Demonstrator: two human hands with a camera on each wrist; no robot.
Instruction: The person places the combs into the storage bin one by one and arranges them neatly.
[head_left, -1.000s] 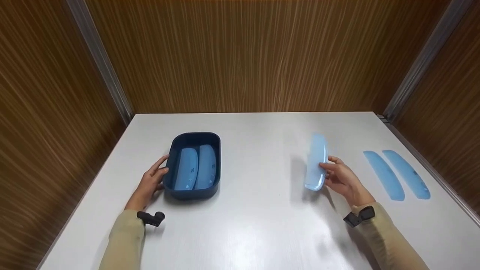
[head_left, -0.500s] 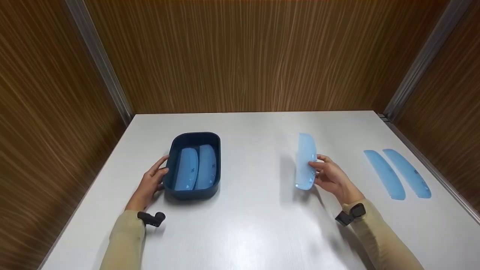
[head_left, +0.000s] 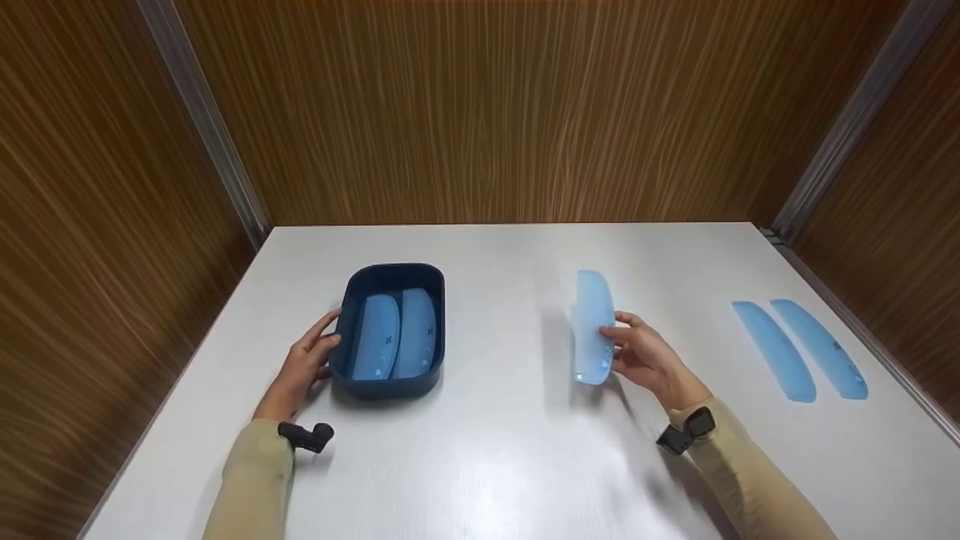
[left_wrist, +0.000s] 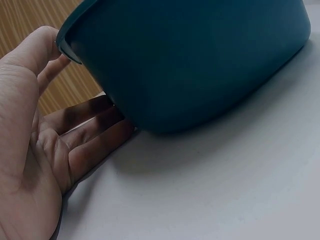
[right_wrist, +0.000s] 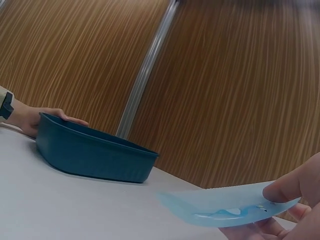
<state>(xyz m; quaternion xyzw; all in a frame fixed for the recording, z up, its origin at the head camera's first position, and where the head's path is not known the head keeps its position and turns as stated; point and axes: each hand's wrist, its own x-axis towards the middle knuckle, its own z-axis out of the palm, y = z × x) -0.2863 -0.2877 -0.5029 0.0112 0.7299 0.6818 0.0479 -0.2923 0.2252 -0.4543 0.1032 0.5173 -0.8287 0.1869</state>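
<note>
My right hand [head_left: 643,358] pinches a translucent light-blue comb [head_left: 592,326] by its curved edge, thumb on one face. It is held above the table, casting a shadow to its left; the right wrist view shows the comb [right_wrist: 230,206] lying nearly flat with a finely ridged far edge. My left hand [head_left: 300,369] rests against the left side of a dark blue bin [head_left: 388,388]. In the left wrist view its thumb touches the rim and the extended fingers touch the wall. Two similar combs, a left one [head_left: 377,337] and a right one [head_left: 417,334], lie side by side inside.
On the right of the white table [head_left: 487,450] lie two more light-blue combs, an inner one [head_left: 776,351] and an outer one [head_left: 821,349], slanted and apart. Wood-grain panels [head_left: 480,112] stand behind the table and at both sides.
My right hand has moved left with the comb, toward the bin, and the comb's face has turned more toward the head camera. The left hand and bin stay in place.
</note>
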